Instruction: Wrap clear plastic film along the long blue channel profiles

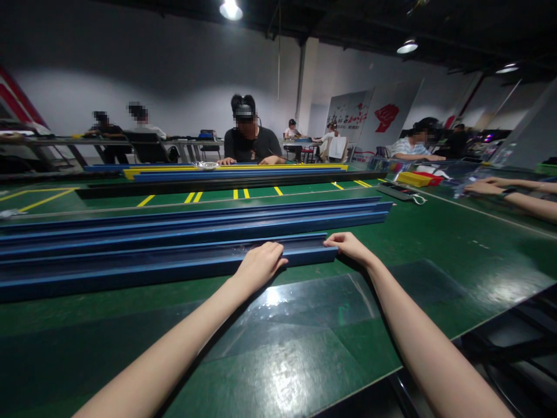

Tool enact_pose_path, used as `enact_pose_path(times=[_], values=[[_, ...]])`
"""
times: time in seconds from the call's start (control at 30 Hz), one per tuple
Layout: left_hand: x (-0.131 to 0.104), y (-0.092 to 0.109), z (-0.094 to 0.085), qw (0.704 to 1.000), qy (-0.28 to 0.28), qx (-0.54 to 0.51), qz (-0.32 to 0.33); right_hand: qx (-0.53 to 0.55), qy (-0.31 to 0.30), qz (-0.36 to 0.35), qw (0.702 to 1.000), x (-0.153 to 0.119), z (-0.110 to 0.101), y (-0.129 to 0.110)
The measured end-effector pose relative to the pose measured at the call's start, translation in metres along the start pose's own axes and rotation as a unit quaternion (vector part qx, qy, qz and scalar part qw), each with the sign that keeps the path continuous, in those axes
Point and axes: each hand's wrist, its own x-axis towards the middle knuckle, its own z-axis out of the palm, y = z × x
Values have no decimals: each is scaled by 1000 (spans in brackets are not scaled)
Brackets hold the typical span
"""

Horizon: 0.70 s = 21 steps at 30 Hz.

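A long blue U-shaped channel [174, 268] lies across the green table in front of me, its open side up and its left end out of view. My left hand [262, 262] is closed over the channel's near wall, fingers curled, close to the right end. At that right end, my right hand [350, 247] pinches the tip with thumb and fingers; part of the grip is hidden. Clear plastic sheets [313, 299] lie flat between my forearms. Just behind, more blue channels [365, 216] run parallel to the one I hold.
Farther back lie a black rail [261, 183] and a yellow channel [322, 168], with a person [250, 139] seated behind them. A dark device [398, 190], a yellow tray [413, 179] and another person's hands [483, 187] are at the right. The table's near edge [491, 318] slants across the lower right.
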Motion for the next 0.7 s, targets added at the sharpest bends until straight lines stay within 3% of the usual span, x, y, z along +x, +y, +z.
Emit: enact_pose_path(times=[0.7], values=[[1,-2,1,998,-22,60,8,2,-5,9,1000,-4,-1,-8]])
